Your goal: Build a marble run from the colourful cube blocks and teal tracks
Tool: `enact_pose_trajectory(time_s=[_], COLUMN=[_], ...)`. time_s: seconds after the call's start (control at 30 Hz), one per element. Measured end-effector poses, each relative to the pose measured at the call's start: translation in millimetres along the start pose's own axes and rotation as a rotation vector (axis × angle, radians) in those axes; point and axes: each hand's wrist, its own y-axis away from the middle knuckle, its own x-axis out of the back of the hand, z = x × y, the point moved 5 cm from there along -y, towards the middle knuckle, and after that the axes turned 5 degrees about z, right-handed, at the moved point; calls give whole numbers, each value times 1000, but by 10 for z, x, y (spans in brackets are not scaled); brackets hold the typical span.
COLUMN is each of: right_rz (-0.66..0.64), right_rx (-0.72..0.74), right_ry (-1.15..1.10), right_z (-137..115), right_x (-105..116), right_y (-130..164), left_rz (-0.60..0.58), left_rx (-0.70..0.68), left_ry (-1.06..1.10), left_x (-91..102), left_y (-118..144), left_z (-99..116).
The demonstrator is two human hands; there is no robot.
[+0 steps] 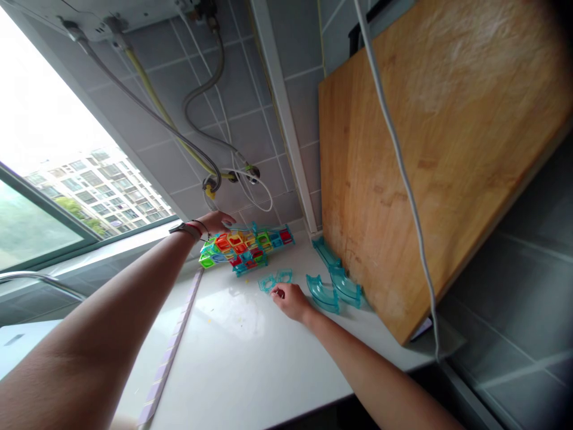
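Observation:
Stretched out over the counter's back left, my left hand (218, 222) is at the upper edge of a colourful construction of translucent magnetic tiles (242, 246). Its fingers look extended, and whether they touch the tiles is hard to see. My right hand (290, 298) is low over the counter with its fingers curled together in a pinch; anything between the fingertips is too small to make out. Right beside those fingertips lie flat teal tiles with round openings (276, 279). To the right of my hand are curved teal track pieces (323, 294) and a straight teal track piece (326, 253).
A large wooden board (403, 155) leans at the right, with a white cable (396, 143) hanging across it. A lilac strip (172, 352) runs along the white counter (250, 370). Hoses (156, 107) hang from an appliance above, and a window (80, 179) is at left.

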Motion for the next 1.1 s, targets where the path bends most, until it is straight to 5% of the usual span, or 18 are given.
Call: enact_pose_trajectory(time_s=[0.67,1.1], right_rz=[-7,-10], right_rx=[8,7], right_ry=[30,33], right_z=[27,20], right_x=[-17,-10], right_y=[-2,6], left_rz=[25,25], left_rx=[19,-31], left_ry=[-94,-149], left_x=[250,227], left_y=[118,58], left_z=[-110,104])
